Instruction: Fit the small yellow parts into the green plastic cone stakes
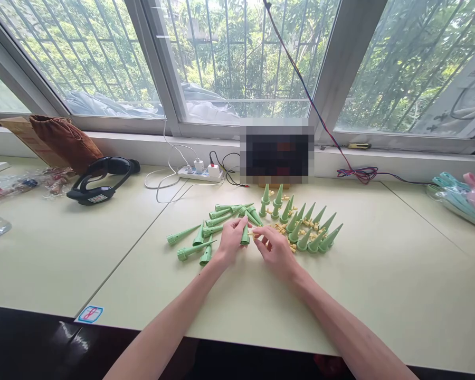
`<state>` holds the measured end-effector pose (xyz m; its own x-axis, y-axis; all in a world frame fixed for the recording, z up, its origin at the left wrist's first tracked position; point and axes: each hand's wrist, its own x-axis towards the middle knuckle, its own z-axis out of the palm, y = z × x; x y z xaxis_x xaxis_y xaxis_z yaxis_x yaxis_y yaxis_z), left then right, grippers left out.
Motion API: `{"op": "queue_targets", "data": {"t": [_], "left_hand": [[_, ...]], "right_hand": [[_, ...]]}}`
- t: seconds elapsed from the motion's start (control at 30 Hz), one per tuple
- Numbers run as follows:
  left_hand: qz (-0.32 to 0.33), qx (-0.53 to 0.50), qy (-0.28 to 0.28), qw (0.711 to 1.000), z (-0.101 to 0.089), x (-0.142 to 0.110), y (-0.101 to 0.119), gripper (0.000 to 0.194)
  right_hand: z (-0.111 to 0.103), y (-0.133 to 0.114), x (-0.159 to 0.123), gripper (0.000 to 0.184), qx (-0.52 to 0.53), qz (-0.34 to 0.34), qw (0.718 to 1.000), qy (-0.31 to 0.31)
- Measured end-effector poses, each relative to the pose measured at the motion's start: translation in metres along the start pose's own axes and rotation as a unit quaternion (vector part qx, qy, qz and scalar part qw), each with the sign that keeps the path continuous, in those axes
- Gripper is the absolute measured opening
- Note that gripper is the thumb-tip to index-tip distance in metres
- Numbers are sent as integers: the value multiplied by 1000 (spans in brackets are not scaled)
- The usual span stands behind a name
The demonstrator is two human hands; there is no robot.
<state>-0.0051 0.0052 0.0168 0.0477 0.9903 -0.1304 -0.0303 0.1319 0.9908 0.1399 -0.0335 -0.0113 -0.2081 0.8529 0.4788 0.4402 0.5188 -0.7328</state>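
Note:
My left hand [230, 240] is closed around a green plastic cone spike [245, 235], held upright at the middle of the pale table [380, 274]. My right hand [275, 250] is pinched on a small yellow piece [254, 233] right beside the spike. To the left lie several green spikes [200, 237] on their sides. On the right several green spikes [312, 232] stand in rows, with small yellow parts [280, 228] scattered among them.
A power strip [200, 172] with white and black cables lies near the window sill. A black headset [103, 177], a brown bag [65, 140] and plastic packets are at the left. Pastel clips [463, 198] lie at the far right. A blurred dark box [277, 155] stands behind the spikes.

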Motion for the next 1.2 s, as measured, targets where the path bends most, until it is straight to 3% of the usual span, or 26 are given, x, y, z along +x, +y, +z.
{"op": "queue_targets", "data": {"t": [0.9, 1.2], "left_hand": [[-23, 34, 5, 999, 2, -3, -4, 38], [6, 58, -2, 998, 2, -4, -5, 38]], "right_hand": [[0, 15, 1, 18, 0, -16, 1000, 6], [0, 18, 0, 17, -3, -22, 1000, 4]]}}
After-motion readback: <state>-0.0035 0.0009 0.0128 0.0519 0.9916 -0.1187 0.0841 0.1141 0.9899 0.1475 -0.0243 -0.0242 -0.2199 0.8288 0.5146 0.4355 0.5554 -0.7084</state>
